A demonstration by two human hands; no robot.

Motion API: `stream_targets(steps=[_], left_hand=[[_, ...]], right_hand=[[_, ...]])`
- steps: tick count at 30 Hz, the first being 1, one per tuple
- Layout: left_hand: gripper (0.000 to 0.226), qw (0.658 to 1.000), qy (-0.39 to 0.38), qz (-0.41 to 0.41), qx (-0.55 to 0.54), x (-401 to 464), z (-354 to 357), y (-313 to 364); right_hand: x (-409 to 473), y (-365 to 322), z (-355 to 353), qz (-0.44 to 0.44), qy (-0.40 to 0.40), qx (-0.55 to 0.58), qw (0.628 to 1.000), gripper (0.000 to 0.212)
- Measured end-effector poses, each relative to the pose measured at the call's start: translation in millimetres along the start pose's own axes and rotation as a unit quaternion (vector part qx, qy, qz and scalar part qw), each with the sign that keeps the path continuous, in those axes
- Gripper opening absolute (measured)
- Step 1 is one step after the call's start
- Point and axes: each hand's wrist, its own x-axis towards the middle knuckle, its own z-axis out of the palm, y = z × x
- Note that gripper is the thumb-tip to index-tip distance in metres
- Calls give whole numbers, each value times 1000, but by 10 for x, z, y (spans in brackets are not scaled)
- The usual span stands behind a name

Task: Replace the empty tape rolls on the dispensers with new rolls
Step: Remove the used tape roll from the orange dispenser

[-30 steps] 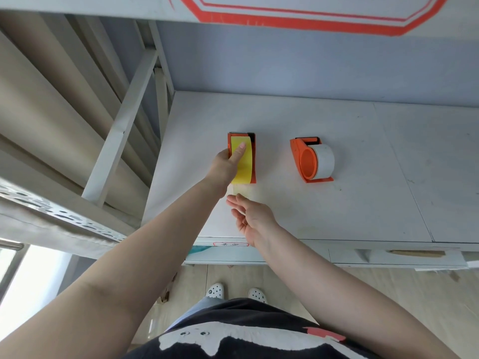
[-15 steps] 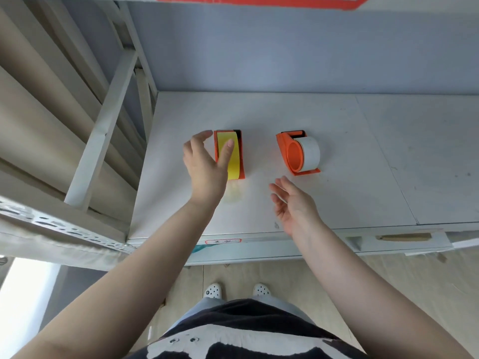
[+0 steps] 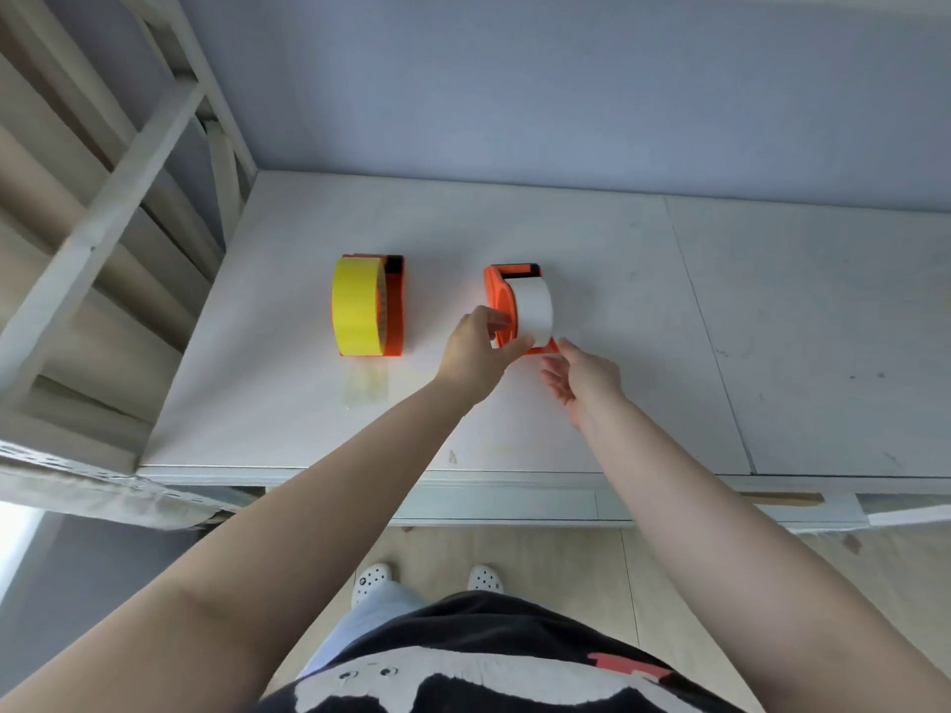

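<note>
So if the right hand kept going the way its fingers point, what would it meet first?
Probably the near corner of the orange plastic dispenser holding the white tape roll. The open right hand points up and slightly left, fingertips just short of that base; the height above the white desk is unclear.

White desk (image 3: 669,321): two orange tape dispensers. One with white roll (image 3: 532,313), at the left hand's (image 3: 476,355) grip; one with yellow roll (image 3: 357,311), well left of it.
</note>
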Motion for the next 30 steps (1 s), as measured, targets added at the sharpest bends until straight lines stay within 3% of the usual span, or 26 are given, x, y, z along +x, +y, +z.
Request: stream_targets(steps=[7,13,18,25,30], left_hand=[[35,999,7,-25,44,146,190,-65],[24,999,23,-13,32,145,135,-64],[13,1000,3,8,-3,145,6,-88],[19,997,-15,36,-73,139,-81,123],[37,996,-16,18,-92,189,-117,208]], right_hand=[[232,-19,-9,-5,-50,-39,998,17],[296,15,-2,-12,-64,-54,996,8],[269,76,0,-23,-79,-82,993,16],[246,111,-23,-15,-79,-111,991,18],[255,111,-46,0,-84,-112,990,13]])
